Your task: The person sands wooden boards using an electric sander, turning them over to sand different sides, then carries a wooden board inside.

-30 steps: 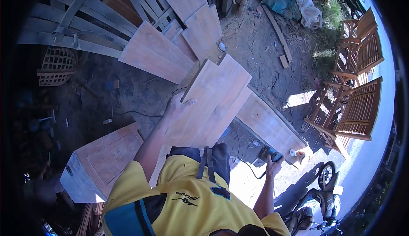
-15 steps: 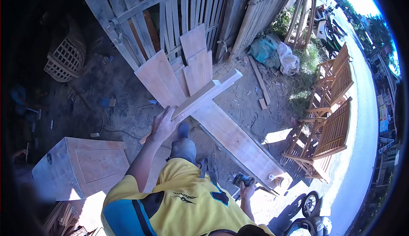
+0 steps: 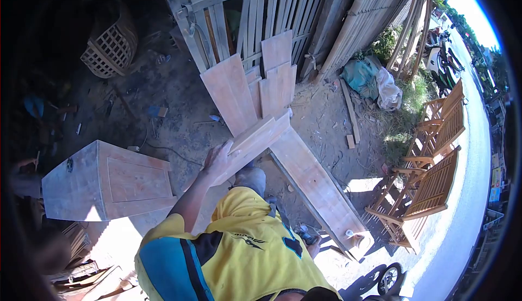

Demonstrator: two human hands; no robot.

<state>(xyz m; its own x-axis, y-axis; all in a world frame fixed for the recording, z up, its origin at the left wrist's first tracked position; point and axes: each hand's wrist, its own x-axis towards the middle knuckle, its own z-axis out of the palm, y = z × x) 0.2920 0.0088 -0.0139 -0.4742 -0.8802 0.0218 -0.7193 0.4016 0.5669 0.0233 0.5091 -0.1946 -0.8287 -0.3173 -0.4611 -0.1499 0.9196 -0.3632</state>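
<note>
My left hand (image 3: 218, 158) is closed on the near end of a pale wooden board (image 3: 253, 147) with a raised strip along its edge. The board lies at an angle, its far end over the end of a long plank bench (image 3: 321, 184). Low beside the bench, my right hand (image 3: 311, 239) is partly hidden by my yellow shirt. Its fingers are wrapped round a dark, rounded object (image 3: 302, 230) whose kind I cannot make out. On the bench's near end stand a small white item (image 3: 349, 233) and a round item (image 3: 358, 240).
Flat wooden panels (image 3: 231, 91) lean against a slatted fence (image 3: 261, 7). A wooden cabinet (image 3: 136, 178) stands at left, with a woven basket (image 3: 111, 51) further back. Folding wooden chairs (image 3: 432, 184) line the right side by the road. A cable (image 3: 174, 151) crosses the dirt floor.
The view has shifted, so the surroundings appear further right. The board's far end has come lower, closer to the bench end. My right hand and its dark object are now more hidden behind my shirt.
</note>
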